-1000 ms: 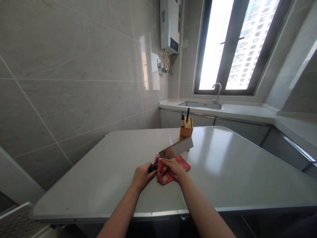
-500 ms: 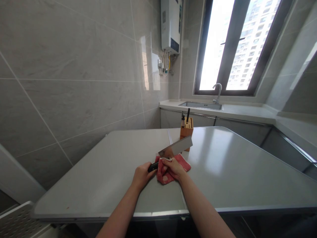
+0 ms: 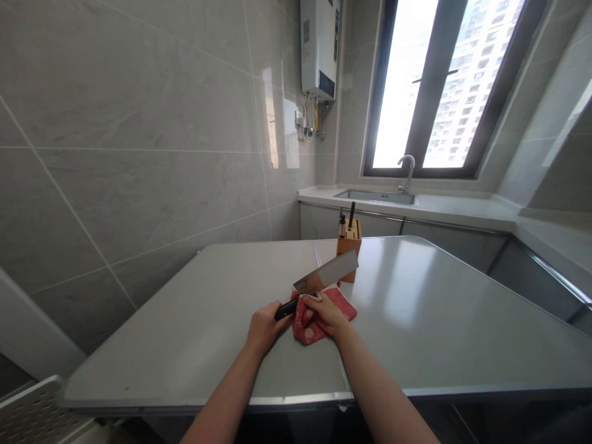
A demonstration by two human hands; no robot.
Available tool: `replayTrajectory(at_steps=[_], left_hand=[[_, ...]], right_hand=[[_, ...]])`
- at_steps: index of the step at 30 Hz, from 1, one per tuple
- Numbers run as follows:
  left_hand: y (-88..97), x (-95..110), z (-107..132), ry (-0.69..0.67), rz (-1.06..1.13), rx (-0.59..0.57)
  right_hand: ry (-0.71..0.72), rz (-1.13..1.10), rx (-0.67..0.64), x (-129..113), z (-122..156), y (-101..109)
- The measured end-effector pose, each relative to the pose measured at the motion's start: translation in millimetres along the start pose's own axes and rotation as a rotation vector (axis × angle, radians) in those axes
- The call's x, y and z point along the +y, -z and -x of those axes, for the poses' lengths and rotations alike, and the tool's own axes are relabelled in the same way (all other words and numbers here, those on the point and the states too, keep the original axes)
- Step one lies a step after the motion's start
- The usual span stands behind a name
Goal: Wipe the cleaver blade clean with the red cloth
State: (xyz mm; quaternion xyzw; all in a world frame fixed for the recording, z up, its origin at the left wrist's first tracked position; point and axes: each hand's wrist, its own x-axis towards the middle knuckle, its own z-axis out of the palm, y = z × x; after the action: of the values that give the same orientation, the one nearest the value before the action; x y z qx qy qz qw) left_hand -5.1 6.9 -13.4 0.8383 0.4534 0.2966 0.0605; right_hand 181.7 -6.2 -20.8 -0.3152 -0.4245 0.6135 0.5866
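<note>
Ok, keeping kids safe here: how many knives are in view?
2 visible: a wide steel cleaver in the left hand, a black-handled knife in the wooden block; others may be hidden.

The left hand [image 3: 264, 328] closes around the black handle [image 3: 287, 308] of a cleaver; its wide steel blade [image 3: 326, 272] angles up and away across the bench [image 3: 416, 320]. The right hand [image 3: 327, 313] pinches a red cloth [image 3: 343, 306] around the blade's near end, with the rest of the cloth bunched beneath on the bench; just behind the blade stands a wooden knife block [image 3: 348, 248] holding dark handles. Beyond the bench lies a counter [image 3: 457, 206] with a steel sink [image 3: 374, 197] and a curved tap [image 3: 407, 172] under a bright window [image 3: 448, 86]; a white water heater [image 3: 319, 46] hangs on the grey tiled wall [image 3: 139, 154].
</note>
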Motion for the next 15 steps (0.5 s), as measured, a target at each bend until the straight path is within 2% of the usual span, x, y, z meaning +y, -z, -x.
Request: replayTrajectory(at_steps=[15], left_hand=[[-2.7,-4.8,0.0,0.035,0.034,0.068]], right_hand=[[0.014,-0.028,0.058,0.3,-1.5,-0.3]])
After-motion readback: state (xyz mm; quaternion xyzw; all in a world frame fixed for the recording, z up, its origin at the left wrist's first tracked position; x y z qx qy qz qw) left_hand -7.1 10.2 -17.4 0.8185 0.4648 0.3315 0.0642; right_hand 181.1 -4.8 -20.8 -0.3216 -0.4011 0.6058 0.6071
